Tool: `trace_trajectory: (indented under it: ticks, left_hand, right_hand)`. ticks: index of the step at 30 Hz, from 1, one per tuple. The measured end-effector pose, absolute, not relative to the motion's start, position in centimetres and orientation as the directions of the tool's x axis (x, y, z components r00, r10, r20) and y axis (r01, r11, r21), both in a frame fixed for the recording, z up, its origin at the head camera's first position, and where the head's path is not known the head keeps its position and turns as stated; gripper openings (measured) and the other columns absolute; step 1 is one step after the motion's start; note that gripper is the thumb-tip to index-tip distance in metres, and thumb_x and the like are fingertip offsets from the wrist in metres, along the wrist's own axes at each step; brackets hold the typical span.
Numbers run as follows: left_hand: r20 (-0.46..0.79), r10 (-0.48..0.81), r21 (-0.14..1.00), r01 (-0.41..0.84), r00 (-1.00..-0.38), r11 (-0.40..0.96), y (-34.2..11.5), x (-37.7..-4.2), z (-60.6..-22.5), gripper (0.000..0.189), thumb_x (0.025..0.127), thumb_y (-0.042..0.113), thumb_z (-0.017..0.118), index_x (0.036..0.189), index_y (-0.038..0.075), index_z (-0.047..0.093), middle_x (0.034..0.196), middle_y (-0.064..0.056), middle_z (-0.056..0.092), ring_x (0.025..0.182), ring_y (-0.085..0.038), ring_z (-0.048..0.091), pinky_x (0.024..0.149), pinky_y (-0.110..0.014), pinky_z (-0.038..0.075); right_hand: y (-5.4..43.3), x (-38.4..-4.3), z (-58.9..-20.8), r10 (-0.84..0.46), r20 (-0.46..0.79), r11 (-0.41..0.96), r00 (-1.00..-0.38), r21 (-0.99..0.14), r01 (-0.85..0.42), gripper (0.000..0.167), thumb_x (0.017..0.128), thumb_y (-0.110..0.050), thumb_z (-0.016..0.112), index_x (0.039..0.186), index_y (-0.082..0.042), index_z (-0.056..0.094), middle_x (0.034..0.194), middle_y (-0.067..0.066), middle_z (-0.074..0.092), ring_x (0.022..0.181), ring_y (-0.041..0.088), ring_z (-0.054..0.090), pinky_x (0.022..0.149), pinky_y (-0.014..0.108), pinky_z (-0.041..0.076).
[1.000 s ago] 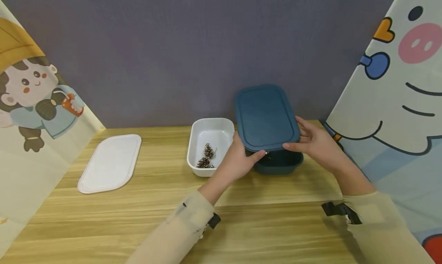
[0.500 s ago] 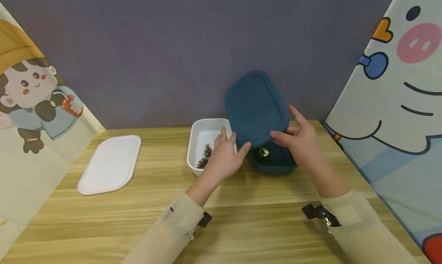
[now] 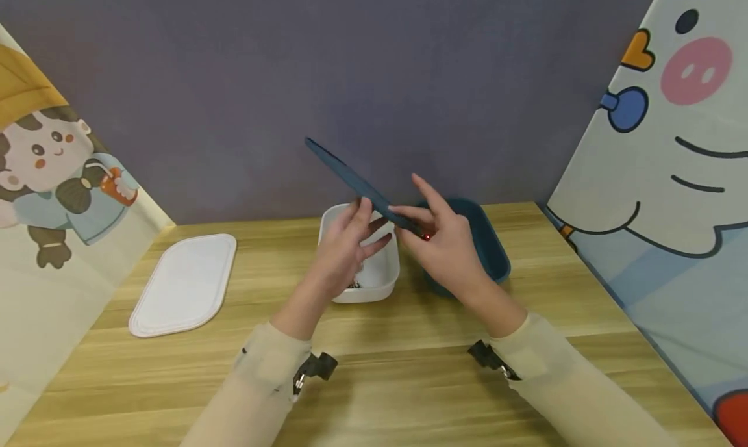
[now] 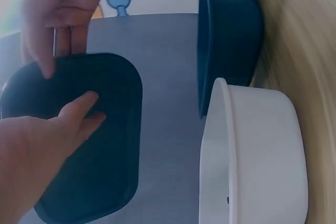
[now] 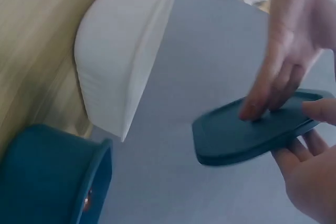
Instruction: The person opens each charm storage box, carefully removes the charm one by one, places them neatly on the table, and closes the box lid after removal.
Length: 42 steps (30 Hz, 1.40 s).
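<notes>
A dark blue lid [image 3: 350, 177] is held in the air, nearly edge-on in the head view. My right hand [image 3: 447, 242] pinches its lower right edge, thumb on one face and fingers on the other, as the right wrist view shows. Fairly straight fingers of my left hand [image 3: 336, 255] touch the lid's face. Below stand a white container [image 3: 376, 286] and a dark blue container [image 3: 495, 252], both uncovered. Behind my left hand, only a bit of a pinecone [image 3: 354, 283] shows in the white one. A small shiny round thing [image 5: 87, 200] sits inside the blue one.
A white lid [image 3: 184, 284] lies flat on the wooden table [image 3: 280, 382] at the left. A grey-purple panel [image 3: 234, 109] rises behind the containers. Printed cartoon panels stand on both sides.
The blue lid has moved up and left from over the blue container and turned edge-on. My right hand has followed it left; my left hand has shifted left and onto the lid's face.
</notes>
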<state>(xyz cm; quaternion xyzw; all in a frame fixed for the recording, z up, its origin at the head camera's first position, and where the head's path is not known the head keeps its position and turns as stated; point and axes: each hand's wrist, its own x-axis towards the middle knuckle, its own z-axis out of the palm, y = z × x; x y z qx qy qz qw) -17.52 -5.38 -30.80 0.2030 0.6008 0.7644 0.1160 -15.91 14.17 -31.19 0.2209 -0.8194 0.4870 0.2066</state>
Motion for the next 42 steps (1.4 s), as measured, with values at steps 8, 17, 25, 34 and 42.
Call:
trace_trajectory:
  ticks: [8,17,25,34,42]
  left_hand:
    - [0.113,0.328,0.943,-0.003,-0.938,-0.333,-8.6,-16.8,-30.7,0.058,0.114,0.015,0.043,0.169,0.007,0.024,0.166,-0.022,0.044,0.145,-0.034,0.057,0.112,-0.043,0.054]
    - [0.121,0.215,0.933,0.037,-0.969,-0.357,-12.8,-16.6,-31.7,0.054,0.115,0.007,0.037,0.168,0.008,0.026,0.147,-0.015,0.066,0.116,-0.013,0.076,0.106,-0.035,0.059]
    - [0.131,0.215,0.967,0.076,-0.968,-0.245,-16.3,-15.9,-32.5,0.057,0.117,0.014,0.032,0.171,0.007,0.016,0.168,-0.024,0.039,0.125,-0.007,0.071,0.108,-0.031,0.057]
    - [0.029,0.147,0.918,0.085,-0.989,0.388,-20.2,-15.4,-33.4,0.078,0.111,0.041,0.056,0.173,0.022,0.013,0.172,-0.014,0.038,0.147,-0.036,0.055,0.113,-0.047,0.055]
    - [-0.05,0.078,0.766,0.012,-0.996,0.643,-24.1,-15.0,-34.7,0.113,0.094,0.063,0.073,0.173,0.013,0.009,0.168,-0.019,0.043,0.149,-0.047,0.049,0.111,-0.063,0.052]
  right_hand:
    - [12.2,-16.5,-31.8,-0.361,0.533,0.527,-0.765,-0.561,-0.639,0.077,0.099,-0.007,0.075,0.166,-0.015,0.037,0.147,0.007,0.069,0.055,0.013,0.061,0.06,0.031,0.055]
    - [12.0,-18.7,-31.7,-0.215,0.025,0.66,-0.976,-0.733,-0.165,0.119,0.09,-0.056,0.082,0.173,-0.018,0.007,0.178,0.012,0.026,0.153,0.038,0.047,0.119,0.06,0.046]
    - [10.0,-19.6,-33.1,-0.266,0.002,0.54,-0.964,-0.828,-0.15,0.111,0.087,-0.056,0.085,0.172,-0.021,0.021,0.176,0.005,0.032,0.164,0.029,0.03,0.127,0.055,0.039]
    - [5.9,-18.7,-33.6,-0.237,0.018,0.61,-0.971,-0.776,-0.163,0.108,0.088,-0.053,0.085,0.171,-0.02,0.024,0.121,0.015,0.077,0.081,0.019,0.067,0.091,0.04,0.055]
    - [2.6,-18.2,-34.0,-0.324,0.032,0.633,-0.945,-0.735,-0.242,0.108,0.091,-0.05,0.083,0.171,-0.011,0.021,0.145,0.017,0.067,0.093,0.017,0.073,0.092,0.037,0.059]
